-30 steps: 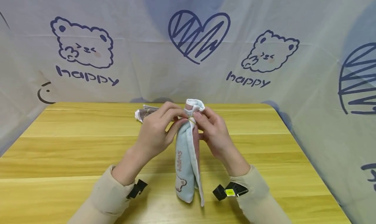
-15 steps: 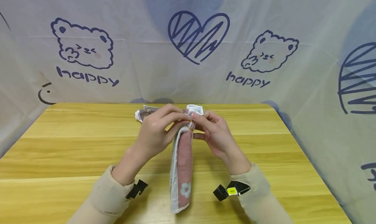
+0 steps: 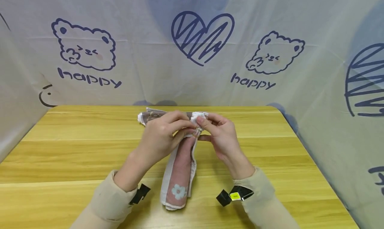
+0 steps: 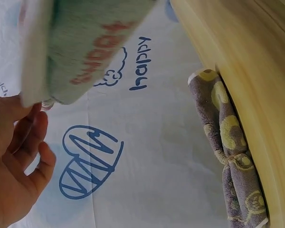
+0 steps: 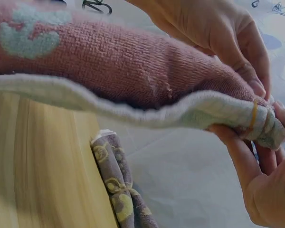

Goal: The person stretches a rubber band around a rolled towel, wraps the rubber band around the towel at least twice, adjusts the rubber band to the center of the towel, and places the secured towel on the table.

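A folded towel (image 3: 181, 172) hangs between both hands in the head view, its pink side with a pale blue flower facing up. The left wrist view shows its light blue side (image 4: 92, 52) with red lettering. Near the towel's far end, a thin yellowish rubber band (image 5: 253, 114) circles the gathered cloth. My left hand (image 3: 163, 132) pinches the towel close to this band. Beyond it, my right hand (image 3: 223, 135) grips the bunched white end between thumb and fingers. Some of the fingertips are hidden by cloth.
A brown towel with yellow patterns (image 4: 228, 128), cinched at its middle, lies at the table's back edge behind the hands. The wooden table (image 3: 75, 155) meets a printed cloth backdrop (image 3: 144, 69). Black straps (image 3: 139, 193) sit at both wrists.
The towel has turned from its light blue side to its pink side, and its lower end has swung left. Its bunched top has come down slightly, with both hands still on it.
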The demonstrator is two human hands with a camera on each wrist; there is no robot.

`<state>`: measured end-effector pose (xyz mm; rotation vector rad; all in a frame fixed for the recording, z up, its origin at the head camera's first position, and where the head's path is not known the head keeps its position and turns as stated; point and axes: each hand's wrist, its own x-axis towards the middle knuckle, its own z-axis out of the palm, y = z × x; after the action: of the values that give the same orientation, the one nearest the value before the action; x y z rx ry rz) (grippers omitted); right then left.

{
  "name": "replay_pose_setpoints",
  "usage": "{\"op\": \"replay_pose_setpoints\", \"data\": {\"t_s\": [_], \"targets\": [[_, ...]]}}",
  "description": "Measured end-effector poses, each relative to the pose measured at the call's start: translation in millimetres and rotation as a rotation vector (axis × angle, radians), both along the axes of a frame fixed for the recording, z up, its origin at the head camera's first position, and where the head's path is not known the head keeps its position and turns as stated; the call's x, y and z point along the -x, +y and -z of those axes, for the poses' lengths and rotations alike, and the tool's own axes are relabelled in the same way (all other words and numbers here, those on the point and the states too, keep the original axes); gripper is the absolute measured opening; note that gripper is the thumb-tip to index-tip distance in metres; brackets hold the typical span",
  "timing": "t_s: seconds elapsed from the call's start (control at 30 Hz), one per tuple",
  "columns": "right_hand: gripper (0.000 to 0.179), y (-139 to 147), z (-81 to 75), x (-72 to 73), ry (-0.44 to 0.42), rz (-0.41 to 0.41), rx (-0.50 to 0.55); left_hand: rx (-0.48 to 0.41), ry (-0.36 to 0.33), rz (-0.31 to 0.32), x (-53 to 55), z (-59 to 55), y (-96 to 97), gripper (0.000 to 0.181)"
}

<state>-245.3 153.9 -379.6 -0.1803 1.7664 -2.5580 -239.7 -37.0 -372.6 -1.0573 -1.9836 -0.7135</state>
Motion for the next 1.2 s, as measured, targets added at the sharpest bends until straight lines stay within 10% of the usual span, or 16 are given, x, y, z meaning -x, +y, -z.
{"op": "replay_pose_setpoints", "data": {"t_s": [0.67,1.2], "targets": [[0.027,-6.7,-0.4,-9.4,0.165,0.198,-0.089,-0.096,-0.107,0.079,1.7,7.0,4.5,0.013],[0.026,-14.1,1.3,-9.6,0.172,0.25,-0.134,0.177,-0.242,-0.085,-3.0,14.4,12.5,0.009]]}}
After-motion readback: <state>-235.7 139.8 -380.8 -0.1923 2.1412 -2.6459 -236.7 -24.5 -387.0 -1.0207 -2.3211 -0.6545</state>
